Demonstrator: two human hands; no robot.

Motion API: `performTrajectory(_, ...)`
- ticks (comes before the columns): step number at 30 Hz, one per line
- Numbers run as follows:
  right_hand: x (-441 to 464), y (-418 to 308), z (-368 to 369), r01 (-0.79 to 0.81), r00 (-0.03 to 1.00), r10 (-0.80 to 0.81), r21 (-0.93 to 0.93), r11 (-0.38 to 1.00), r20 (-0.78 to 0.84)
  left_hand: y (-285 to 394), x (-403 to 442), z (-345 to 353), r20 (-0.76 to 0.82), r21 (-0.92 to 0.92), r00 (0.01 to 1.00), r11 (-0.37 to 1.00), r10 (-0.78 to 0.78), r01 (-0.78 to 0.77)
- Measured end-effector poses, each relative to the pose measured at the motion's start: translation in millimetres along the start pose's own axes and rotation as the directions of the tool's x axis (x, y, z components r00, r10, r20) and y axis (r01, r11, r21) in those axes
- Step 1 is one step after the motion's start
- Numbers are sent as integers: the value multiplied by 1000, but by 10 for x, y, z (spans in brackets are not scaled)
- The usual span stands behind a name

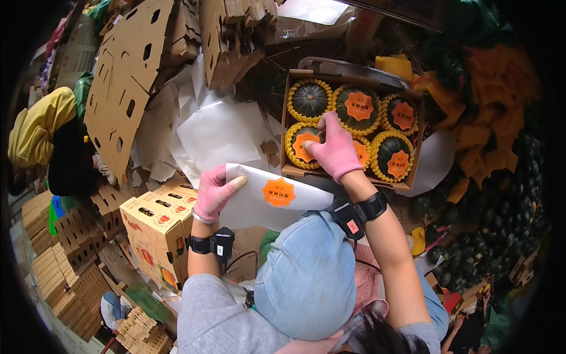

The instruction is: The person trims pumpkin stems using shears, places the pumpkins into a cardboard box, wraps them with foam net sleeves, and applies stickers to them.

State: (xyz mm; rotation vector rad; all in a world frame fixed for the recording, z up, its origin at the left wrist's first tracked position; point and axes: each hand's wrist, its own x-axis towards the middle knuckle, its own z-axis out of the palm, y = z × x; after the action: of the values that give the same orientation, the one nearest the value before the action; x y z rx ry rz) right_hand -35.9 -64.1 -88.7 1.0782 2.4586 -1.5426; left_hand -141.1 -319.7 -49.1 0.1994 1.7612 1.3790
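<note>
My left hand (213, 194), in a pink glove, pinches the end of a white label sheet (244, 209) between thumb and fingers. One orange scalloped sticker (278, 193) shows on that sheet. My right hand (337, 148), also gloved in pink, reaches over an open cardboard box (417, 150), thumb and index finger apart. Its thumb tip touches or nearly touches the orange label (305, 146) on the lower-left squash. Dark green squashes in yellow foam nets fill the box. The upper-left squash (309, 100) shows no label; the others bear orange ones. My right hand partly hides the lower-middle squash (361, 147).
Left of me stands a closed printed carton (154, 236). White paper sheets (215, 133) lie beyond it, beside flattened cardboard (127, 85). Many loose squashes (483, 236) are heaped at right, below orange netting (495, 100). A person in a yellow top (44, 127) bends at far left.
</note>
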Motion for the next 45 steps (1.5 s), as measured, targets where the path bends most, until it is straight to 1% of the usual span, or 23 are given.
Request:
performTrajectory(2,-13,-3,28,1,1000,-2,-106,994,-5,-26,19,7,10,-25,1000,1000,-7,7)
performTrajectory(5,-142,-125,13,131,987,-160,-425,895,-32,1,20,33,-14,-79,1000,997,-15,14)
performTrajectory(6,-133,-10,10,362,911,-411,-405,840,-39,11,17,28,-14,-96,1000,995,-17,15)
performTrajectory(9,-99,53,-142,589,789,-581,-514,623,199,36,14,17,-13,0,1000,1000,27,-27)
performTrajectory(10,-95,27,-184,502,823,-549,-641,581,147,52,3,23,-20,-5,999,999,35,-35)
performTrajectory(11,-76,-41,-276,396,877,-454,-770,500,156,77,-12,33,-27,-7,999,999,42,-43)
performTrajectory(13,-163,-142,-390,508,854,-498,-448,736,149,124,-6,62,-40,-10,997,998,60,-60)
performTrajectory(14,-217,-131,-369,603,794,-556,-201,772,248,139,-10,88,-45,-12,997,998,64,-64)
performTrajectory(15,-300,-152,-352,598,755,-538,-55,800,374,154,-14,109,-45,-15,997,998,66,-66)
performTrajectory(17,-398,-213,-276,601,746,-521,-82,795,415,184,7,147,-34,-2,996,996,86,-86)
performTrajectory(18,-405,-189,-238,621,746,-578,-31,783,332,193,17,164,-30,3,995,995,98,-98)
performTrajectory(21,-378,-166,-219,781,624,-765,-101,616,156,206,27,178,-65,-3,995,997,76,-76)
performTrajectory(22,-365,-168,-208,827,555,-824,-188,530,115,202,28,172,-69,-15,996,998,62,-63)
performTrajectory(25,-307,-244,-211,882,471,-872,-107,460,135,212,25,151,-81,-59,996,997,37,-42)
performTrajectory(26,-334,-251,-143,781,624,-780,-70,620,54,189,32,127,-84,-62,996,997,38,-43)
performTrajectory(29,-311,-222,-144,648,762,-625,-196,736,169,165,34,90,-114,-39,992,997,58,-63)
performTrajectory(30,-288,-162,-124,719,695,-692,-158,677,197,149,43,79,-120,-51,991,996,61,-67)
performTrajectory(33,-269,-202,-96,803,587,-806,-183,567,80,131,39,63,-138,-72,989,995,53,-64)
performTrajectory(34,-270,-249,-108,814,549,-835,-253,523,37,153,39,72,-145,-70,988,996,48,-59)
performTrajectory(37,-196,-231,-70,855,494,-863,-239,460,106,138,54,62,-151,-94,987,993,52,-67)
performTrajectory(39,-231,-267,-20,724,683,-729,-183,665,50,130,64,53,-156,-108,986,991,65,-82)
performTrajectory(41,-237,-267,2,679,732,-679,-145,720,51,129,59,45,-170,-111,983,989,76,-95)
performTrajectory(45,-194,-233,0,791,603,-795,-179,585,70,92,72,-3,-185,-111,981,990,65,-87)
